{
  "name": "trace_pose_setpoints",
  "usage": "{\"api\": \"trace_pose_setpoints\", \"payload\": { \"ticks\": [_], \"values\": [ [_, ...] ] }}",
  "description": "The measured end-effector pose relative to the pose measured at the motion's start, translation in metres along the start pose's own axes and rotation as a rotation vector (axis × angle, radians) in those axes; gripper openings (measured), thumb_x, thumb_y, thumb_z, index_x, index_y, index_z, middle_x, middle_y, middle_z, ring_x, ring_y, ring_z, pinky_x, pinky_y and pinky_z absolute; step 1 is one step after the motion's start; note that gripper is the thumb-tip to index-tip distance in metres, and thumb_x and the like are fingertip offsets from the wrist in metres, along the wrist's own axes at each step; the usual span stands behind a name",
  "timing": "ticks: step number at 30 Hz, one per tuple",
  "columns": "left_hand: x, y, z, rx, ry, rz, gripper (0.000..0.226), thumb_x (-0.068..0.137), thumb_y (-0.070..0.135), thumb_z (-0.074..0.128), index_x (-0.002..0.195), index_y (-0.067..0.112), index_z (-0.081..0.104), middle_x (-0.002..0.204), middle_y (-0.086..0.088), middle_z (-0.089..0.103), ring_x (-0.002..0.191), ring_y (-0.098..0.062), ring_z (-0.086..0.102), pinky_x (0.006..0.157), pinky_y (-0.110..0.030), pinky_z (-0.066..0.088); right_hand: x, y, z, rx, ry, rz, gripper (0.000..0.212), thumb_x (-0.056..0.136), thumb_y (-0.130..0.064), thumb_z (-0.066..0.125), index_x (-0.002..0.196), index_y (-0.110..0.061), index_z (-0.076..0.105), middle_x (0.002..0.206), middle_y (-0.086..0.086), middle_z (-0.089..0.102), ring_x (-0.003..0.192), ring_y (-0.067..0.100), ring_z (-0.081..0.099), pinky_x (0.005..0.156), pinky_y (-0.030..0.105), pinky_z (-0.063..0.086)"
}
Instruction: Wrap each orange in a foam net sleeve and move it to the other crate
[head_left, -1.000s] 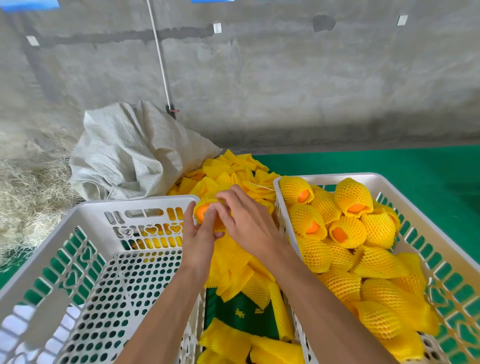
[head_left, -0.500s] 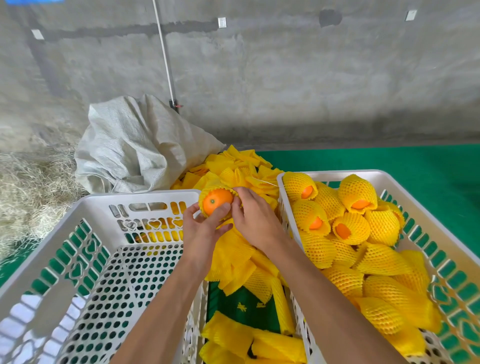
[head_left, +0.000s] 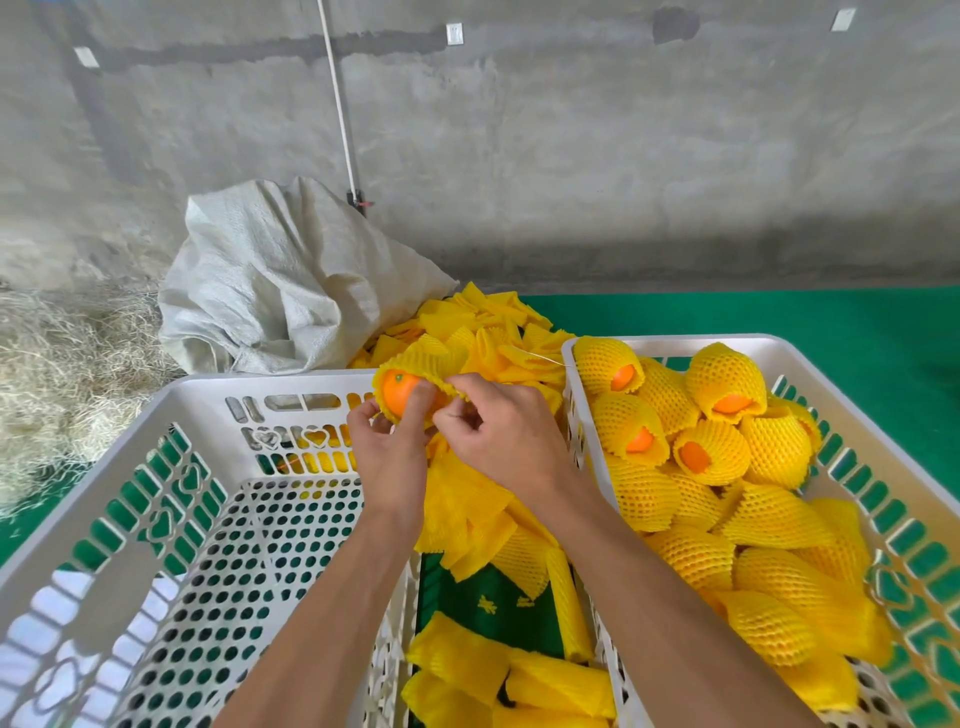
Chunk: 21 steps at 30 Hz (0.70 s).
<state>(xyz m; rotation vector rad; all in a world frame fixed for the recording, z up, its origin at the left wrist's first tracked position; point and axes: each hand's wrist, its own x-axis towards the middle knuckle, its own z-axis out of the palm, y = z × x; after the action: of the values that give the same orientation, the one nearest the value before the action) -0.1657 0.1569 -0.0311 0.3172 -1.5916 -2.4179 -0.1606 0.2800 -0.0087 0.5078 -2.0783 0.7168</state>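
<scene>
Fingers of both hands now stretch the foam net sleeve (head_left: 423, 358) farther over the orange (head_left: 400, 397).

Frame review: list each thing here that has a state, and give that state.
orange: partly sleeved, one end bare
foam net sleeve: stretched over the orange
left hand: holds the orange
right hand: pinches the sleeve edge
left crate: no fruit visible
right crate: holds wrapped oranges
sack: crumpled
</scene>
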Motion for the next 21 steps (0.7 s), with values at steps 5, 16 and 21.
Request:
{"api": "trace_pose_setpoints", "payload": {
  "ticks": [5,16,21],
  "values": [
    [-0.002,0.0065,-0.0003,-0.195,-0.075,-0.127,0.061,0.106,0.025,0.059,0.159,0.017,0.03,0.129,-0.024,0.067,0.11,-0.013,0.041,0.084,-0.03,0.062,-0.0002,-0.0021,-0.0022,0.06,-0.155,0.225,0.041,0.102,-0.047,0.05,0.115,-0.014,0.069,0.076,-0.003,0.071,0.066,0.015,0.067,0.057,0.032,0.052],
    [-0.0029,0.0094,-0.0001,-0.015,-0.234,-0.152,0.042,0.109,0.047,0.043,0.112,0.016,0.07,0.104,-0.001,0.076,0.101,-0.02,0.07,0.085,-0.036,0.053,-0.0051,0.0008,0.0052,0.177,-0.438,0.462,0.092,0.087,-0.083,0.042,0.156,-0.023,0.033,0.133,0.001,0.063,0.116,0.018,0.063,0.096,0.042,0.055],
    [-0.0018,0.0082,0.0004,-0.028,-0.266,-0.164,0.031,0.104,0.04,0.059,0.12,0.016,0.07,0.114,-0.008,0.074,0.099,-0.021,0.073,0.077,-0.034,0.059,-0.0021,0.0008,-0.0015,0.168,-0.364,0.403,0.059,0.108,-0.047,0.035,0.157,-0.015,0.036,0.15,0.009,0.054,0.135,0.025,0.053,0.108,0.042,0.048]
  ]
}}
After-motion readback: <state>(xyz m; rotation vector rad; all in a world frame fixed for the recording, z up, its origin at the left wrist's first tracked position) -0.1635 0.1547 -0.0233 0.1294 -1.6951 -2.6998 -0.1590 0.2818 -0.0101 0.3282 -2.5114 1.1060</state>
